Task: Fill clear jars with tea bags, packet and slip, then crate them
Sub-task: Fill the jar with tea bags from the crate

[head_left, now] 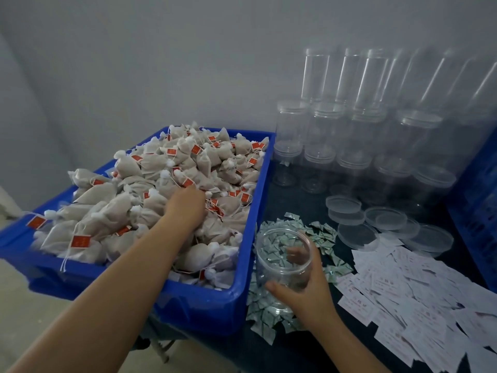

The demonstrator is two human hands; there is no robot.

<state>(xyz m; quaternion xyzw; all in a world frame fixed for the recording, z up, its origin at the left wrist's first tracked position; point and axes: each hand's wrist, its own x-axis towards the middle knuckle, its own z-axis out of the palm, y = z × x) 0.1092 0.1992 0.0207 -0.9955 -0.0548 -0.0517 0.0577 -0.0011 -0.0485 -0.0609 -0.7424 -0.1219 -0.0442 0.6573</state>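
Holding the clear jar (283, 261) upright just beside the blue bin (243, 265), the right hand (304, 285) wraps its fingers and thumb round the jar wall, mouth up. The jar looks empty; the small packets seen through it lie on the desk behind and under it. Keeping the jar next to the bin wall presumably shortens the carry for each bag.

The left hand (187, 204) reaches into the bin and rests knuckles-up on the heap of tea bags (150, 189). Fingertips are buried in the pile, so whether it has gripped a bag cannot be told.

Layout, working outward:
- Packets (318, 235): green-white sachets spread on the desk round the jar, w/in easy reach of the right hand.
- Slips (403, 286): white printed papers fanned out to the right of the packets.
- Lids (376, 222): clear discs laid loose behind the packets, approx. between jar and stock.
- Empty jars (349, 135): stacked in rows against the wall, open.
- Blue crate (476, 205): at the far right edge, only partly in view.

Judgement: filling step is just beginning; bags go in first, then packet and slip
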